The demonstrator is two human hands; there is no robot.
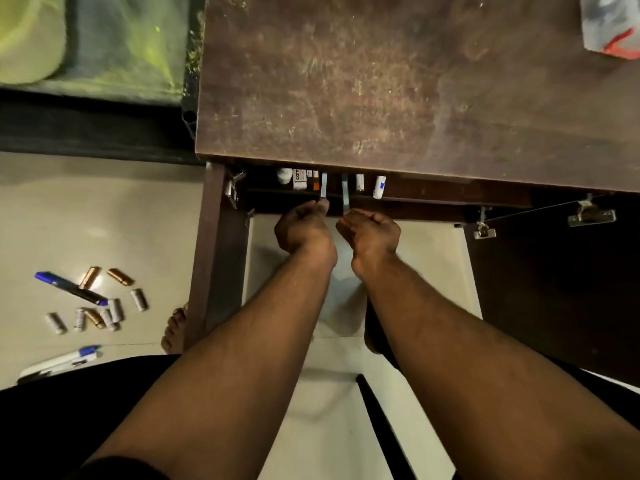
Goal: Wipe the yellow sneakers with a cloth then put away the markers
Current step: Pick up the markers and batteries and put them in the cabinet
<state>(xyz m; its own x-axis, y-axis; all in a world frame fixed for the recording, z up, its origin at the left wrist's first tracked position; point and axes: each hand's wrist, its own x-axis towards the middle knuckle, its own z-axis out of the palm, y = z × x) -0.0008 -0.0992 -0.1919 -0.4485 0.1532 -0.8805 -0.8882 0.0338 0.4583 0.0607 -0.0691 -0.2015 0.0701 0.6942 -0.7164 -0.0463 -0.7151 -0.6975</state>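
Both my hands reach into the shelf (433,199) under the brown tabletop (381,91). My left hand (304,230) pinches the lower end of a pale blue-grey marker (323,184) that stands upright on the shelf. Close beside it, my right hand (369,232) grips a teal marker (345,194), also upright. Two more markers lie on the floor at the left: a blue and black one (69,288) and a white one with a blue cap (62,363). At the top left is a pale yellow shape (27,36), too blurred to identify.
The shelf also holds small bottles and boxes (299,178) and a white tube (379,187). Cabinet doors stand open at the left (221,258) and right (554,289). Several batteries (104,306) lie scattered on the floor. A white and red cloth or bag (609,26) sits on the tabletop's far right.
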